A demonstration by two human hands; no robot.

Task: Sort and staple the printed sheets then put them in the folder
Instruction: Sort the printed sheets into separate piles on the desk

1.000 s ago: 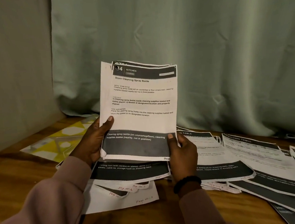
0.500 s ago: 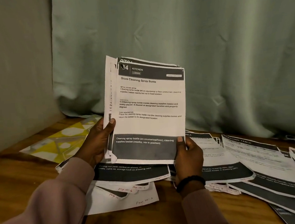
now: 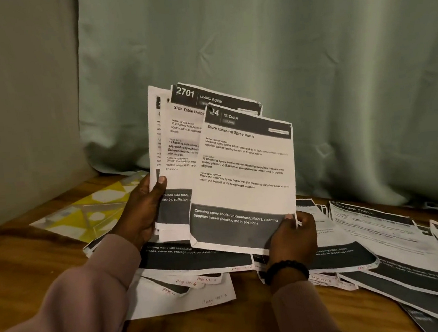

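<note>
Head view: curtain (image 3: 309, 65) fills the back, pale green and creased, with a plainer wall (image 3: 21, 103) to the left. Below runs the wooden table (image 3: 22, 262). Across its right and middle lie loose printed sheets (image 3: 392, 256), overlapping, each with a dark band at the foot; some bear handwritten page numbers in red at the lower edge. At the table's left rear lies the folder (image 3: 84, 214), clear with a yellow and white pattern, flat and apart from the hands.

Held up over the table is a small stack (image 3: 178, 143), fanned so that a sheet headed 2701, Living Room, shows behind. In front of it and lower to the right is a single sheet (image 3: 245, 174) headed Kitchen, Store Cleaning Spray Bottle, overlapping the stack.

Left hand (image 3: 142, 215) grips the stack at its lower left edge, thumb pressed on the front, the other fingers hidden behind the paper. Right hand (image 3: 293, 241) pinches the Kitchen sheet at its lower right corner, thumb on the front, fingers behind it. A dark beaded bracelet (image 3: 286, 269) circles the right wrist. Both arms wear pinkish sleeves (image 3: 66, 311).
</note>
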